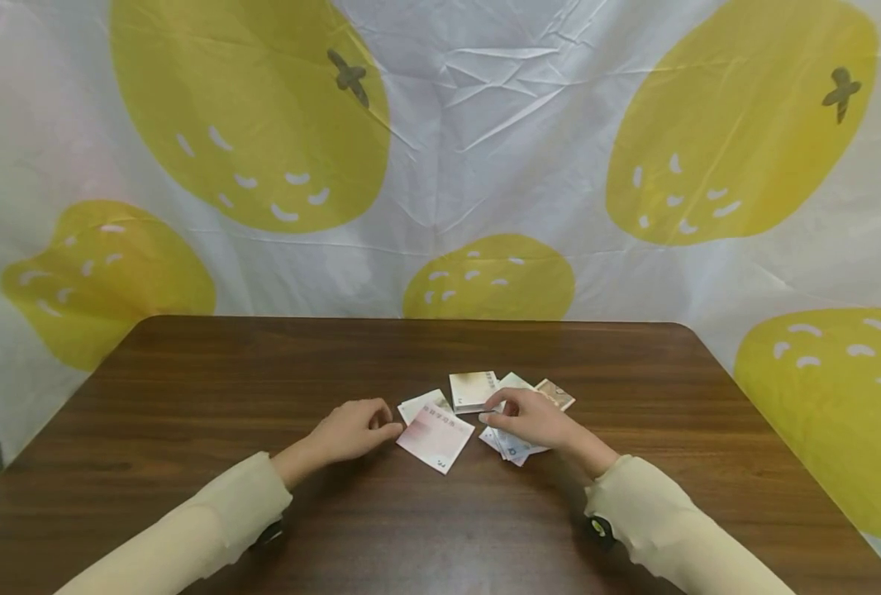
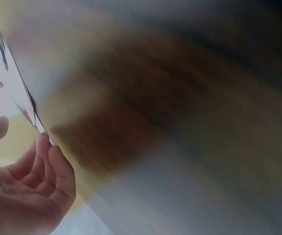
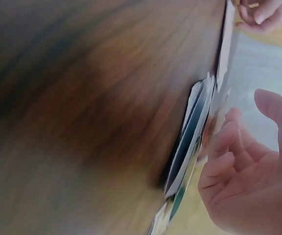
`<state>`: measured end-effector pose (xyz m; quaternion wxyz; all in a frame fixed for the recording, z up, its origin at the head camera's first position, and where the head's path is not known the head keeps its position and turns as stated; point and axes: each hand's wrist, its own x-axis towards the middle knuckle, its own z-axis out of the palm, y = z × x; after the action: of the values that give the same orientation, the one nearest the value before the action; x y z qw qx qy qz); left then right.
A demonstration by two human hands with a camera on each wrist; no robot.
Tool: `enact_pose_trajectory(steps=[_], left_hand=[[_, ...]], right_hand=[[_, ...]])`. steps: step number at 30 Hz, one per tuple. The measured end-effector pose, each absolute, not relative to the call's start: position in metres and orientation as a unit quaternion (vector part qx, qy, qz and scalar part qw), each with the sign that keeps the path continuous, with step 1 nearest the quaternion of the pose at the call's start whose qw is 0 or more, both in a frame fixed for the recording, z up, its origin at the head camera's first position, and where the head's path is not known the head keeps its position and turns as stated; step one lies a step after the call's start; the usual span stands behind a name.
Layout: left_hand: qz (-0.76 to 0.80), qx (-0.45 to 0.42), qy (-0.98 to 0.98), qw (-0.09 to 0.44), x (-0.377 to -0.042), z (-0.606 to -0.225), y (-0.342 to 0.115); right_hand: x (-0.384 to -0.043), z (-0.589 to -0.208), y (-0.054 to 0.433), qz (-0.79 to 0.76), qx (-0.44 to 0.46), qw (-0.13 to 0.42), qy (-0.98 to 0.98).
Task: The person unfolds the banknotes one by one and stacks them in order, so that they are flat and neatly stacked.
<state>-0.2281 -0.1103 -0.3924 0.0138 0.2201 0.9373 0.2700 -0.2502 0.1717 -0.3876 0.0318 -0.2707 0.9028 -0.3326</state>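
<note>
My left hand (image 1: pixel 354 430) is at the left edge of a pinkish paper note printed like a banknote (image 1: pixel 436 442). Its fingers curl loosely; in the left wrist view the fingertips (image 2: pixel 45 139) appear to meet a paper edge, with the thumb apart. A pale greenish note (image 1: pixel 421 403) lies partly under the pink one. Over the right-hand notes hovers my right hand (image 1: pixel 537 417), fingers bent and thumb apart, nothing visible between them. Beneath it is a spread of bluish notes (image 1: pixel 511 445), partly hidden by the hand. A thicker stack of yellowish-brown notes (image 1: pixel 473 388) lies by its fingertips.
An orange-brown note (image 1: pixel 557 394) and another pale green one (image 1: pixel 515 381) stick out behind the right hand. Everything lies on a dark brown wooden table (image 1: pixel 277 364). Behind its far edge hangs a white cloth (image 1: pixel 485 165) with yellow fruit prints.
</note>
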Motion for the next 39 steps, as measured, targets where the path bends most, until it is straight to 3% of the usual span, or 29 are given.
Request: enact_pose_trajectory(steps=[6, 13, 24, 39], left_hand=[[0.308, 0.196, 0.93, 0.045, -0.232, -0.396, -0.105], [0.296, 0.177, 0.938, 0.033, -0.234, -0.398, -0.097], [0.251, 0.154, 0.955, 0.031, -0.235, -0.396, -0.089], [0.257, 0.16, 0.952, 0.035, -0.234, -0.398, -0.089]], right_hand=[[-0.254, -0.392, 0.165, -0.417, -0.21, 0.137, 0.873], [-0.256, -0.395, 0.159, -0.449, -0.199, 0.191, 0.85], [-0.256, -0.396, 0.146, -0.432, -0.182, 0.203, 0.86], [-0.251, -0.396, 0.138, -0.386, -0.174, 0.176, 0.889]])
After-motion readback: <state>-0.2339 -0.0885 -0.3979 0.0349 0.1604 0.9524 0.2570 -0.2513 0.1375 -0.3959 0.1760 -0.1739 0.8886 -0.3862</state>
